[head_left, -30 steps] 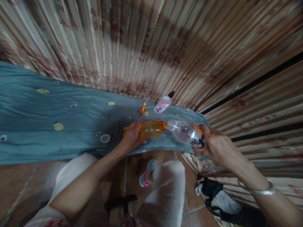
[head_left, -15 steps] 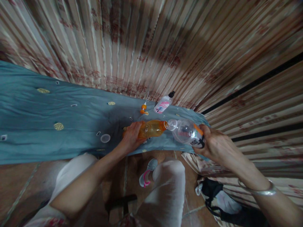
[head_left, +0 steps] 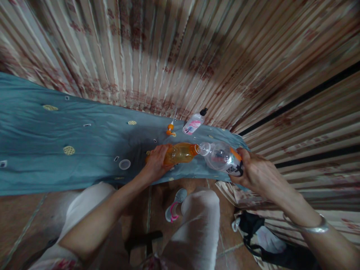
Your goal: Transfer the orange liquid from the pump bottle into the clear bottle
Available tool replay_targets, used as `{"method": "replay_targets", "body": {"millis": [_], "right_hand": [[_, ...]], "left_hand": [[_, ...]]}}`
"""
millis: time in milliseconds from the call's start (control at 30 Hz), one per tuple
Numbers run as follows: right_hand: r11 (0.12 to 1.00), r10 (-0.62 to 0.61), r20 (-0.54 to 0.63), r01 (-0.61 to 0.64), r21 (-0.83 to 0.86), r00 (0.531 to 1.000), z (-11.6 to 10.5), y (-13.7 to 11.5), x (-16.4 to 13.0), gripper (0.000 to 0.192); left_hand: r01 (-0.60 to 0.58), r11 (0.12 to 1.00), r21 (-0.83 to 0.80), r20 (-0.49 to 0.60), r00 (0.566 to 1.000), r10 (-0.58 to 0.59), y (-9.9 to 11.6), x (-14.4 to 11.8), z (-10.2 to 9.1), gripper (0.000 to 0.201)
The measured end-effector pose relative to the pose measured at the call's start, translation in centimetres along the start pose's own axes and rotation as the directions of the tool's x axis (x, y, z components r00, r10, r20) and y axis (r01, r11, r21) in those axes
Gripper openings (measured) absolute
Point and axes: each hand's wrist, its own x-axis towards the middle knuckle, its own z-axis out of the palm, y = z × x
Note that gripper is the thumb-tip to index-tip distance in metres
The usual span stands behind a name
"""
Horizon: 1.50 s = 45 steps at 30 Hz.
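Nothing has visibly moved since a second ago: both hands and both bottles hold the same pose at the near edge of a blue-grey cloth (head_left: 56, 135) that covers a long surface. The cloth is dotted with small yellow and white patches and runs along a wall of striped, flowered curtain (head_left: 168, 56); below it lies a reddish tiled floor (head_left: 17, 217), with the seated person's knees in pale trousers in view. The left hand (head_left: 155, 163) wraps its fingers around the base of an orange bottle (head_left: 180, 153), which lies nearly level and holds orange liquid. The right hand (head_left: 254, 170), a bangle at its wrist, clamps the labelled end of a clear bottle (head_left: 221, 155), which looks almost empty and is tipped so that its open mouth meets the mouth of the orange bottle. A small round white cap (head_left: 124, 164) lies on the cloth to the left of the left hand. Further back, near the curtain, a small orange-tipped dropper bottle (head_left: 170, 129) stands beside a pump bottle (head_left: 194, 123) with a pink label and black top.
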Motion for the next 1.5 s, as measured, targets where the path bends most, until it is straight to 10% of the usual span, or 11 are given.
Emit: {"method": "replay_targets", "body": {"millis": [1500], "right_hand": [[1.000,-0.004,-0.021,0.003,-0.022,1.000,0.24,0.08,-0.20,0.038]], "left_hand": [[0.005,1.000,0.000,-0.016,1.000,-0.005,-0.34,-0.04,0.33,0.067]]}}
